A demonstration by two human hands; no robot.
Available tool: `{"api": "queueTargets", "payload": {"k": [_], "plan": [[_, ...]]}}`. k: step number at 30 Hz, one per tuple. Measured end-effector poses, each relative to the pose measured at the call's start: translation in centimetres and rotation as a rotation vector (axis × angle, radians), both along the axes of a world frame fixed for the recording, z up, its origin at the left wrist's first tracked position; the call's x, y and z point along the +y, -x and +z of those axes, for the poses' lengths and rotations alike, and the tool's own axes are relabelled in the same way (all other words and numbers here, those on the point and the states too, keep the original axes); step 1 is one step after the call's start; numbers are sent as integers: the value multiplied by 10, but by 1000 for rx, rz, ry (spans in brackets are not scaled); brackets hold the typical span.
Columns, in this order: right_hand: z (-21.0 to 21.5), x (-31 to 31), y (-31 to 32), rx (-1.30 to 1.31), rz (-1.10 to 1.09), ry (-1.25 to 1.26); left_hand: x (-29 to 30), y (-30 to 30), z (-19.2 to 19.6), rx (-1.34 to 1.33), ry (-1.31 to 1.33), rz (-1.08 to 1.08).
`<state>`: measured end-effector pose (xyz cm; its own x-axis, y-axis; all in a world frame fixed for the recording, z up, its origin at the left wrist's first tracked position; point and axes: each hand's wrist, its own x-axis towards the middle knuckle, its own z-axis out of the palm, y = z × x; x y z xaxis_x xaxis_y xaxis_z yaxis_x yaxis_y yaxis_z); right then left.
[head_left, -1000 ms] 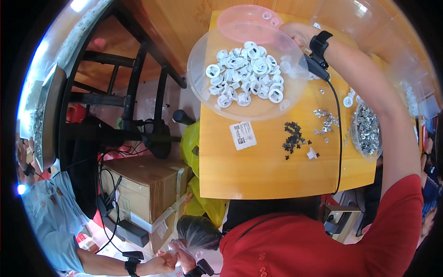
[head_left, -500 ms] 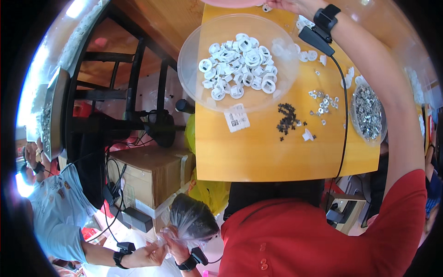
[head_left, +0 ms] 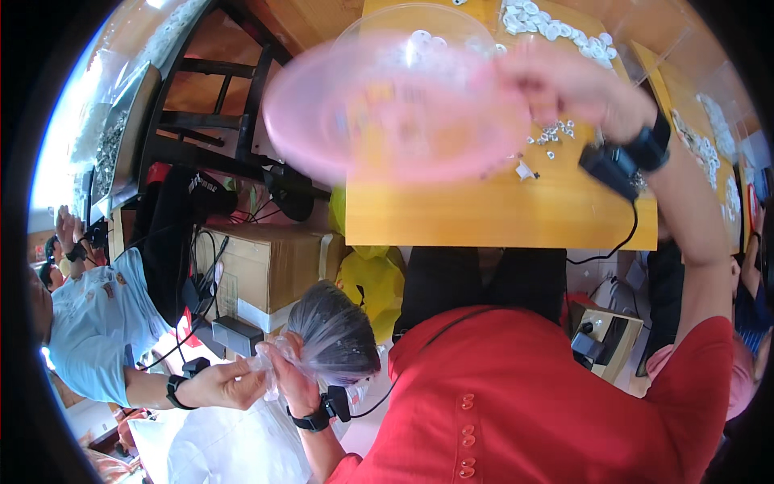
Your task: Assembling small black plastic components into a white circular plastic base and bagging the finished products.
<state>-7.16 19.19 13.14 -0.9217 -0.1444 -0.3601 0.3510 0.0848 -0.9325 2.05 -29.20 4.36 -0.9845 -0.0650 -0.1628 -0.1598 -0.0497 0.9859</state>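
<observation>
My right hand (head_left: 568, 87), smeared by motion, grips the rim of a round pink plastic basin (head_left: 322, 105), which is tilted over the table. Down at my left side, my left hand (head_left: 292, 377) is closed around the gathered neck of a clear plastic bag (head_left: 334, 331) full of dark contents I cannot make out. A co-worker's hand (head_left: 222, 385) pinches the same plastic beside mine. Behind the basin, a clear round tray (head_left: 347, 36) with white plastic parts (head_left: 421, 39) is largely covered. Small metal-and-white pieces (head_left: 556, 131) and a white part (head_left: 526, 170) lie near the basin.
The wooden table (head_left: 500, 226) has more white round parts (head_left: 556, 28) at its far side. Left of it stand a cardboard box (head_left: 258, 258), a yellow bag (head_left: 375, 290) and a black metal frame (head_left: 210, 121). A cable (head_left: 613, 254) runs from my right wrist.
My right hand has brought the pink basin from the far edge toward me, over the tray and table. The view has shifted. My left hand and the co-worker's hand stay at the bag's neck.
</observation>
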Motion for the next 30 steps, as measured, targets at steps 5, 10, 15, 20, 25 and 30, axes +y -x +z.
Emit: {"api": "queueTargets", "payload": {"k": [5,10,15,20,25,30], "plan": [[-46,-47,-62,-138,-46,52,14,8,12,-66,-211,-119],[-44,-67,-67,-104,-108,24,31,12,38,-76,-250,-192],[-58,-71,-70,-149,-111,68,53,28,71,25,-304,-374],[-79,-56,-47,-179,-292,72,81,58,92,95,-396,-432],[-86,-48,-30,-140,-416,28,118,76,111,-49,-606,-465],[-90,-44,-29,-166,-385,-100,128,89,131,-69,-654,-451]]}}
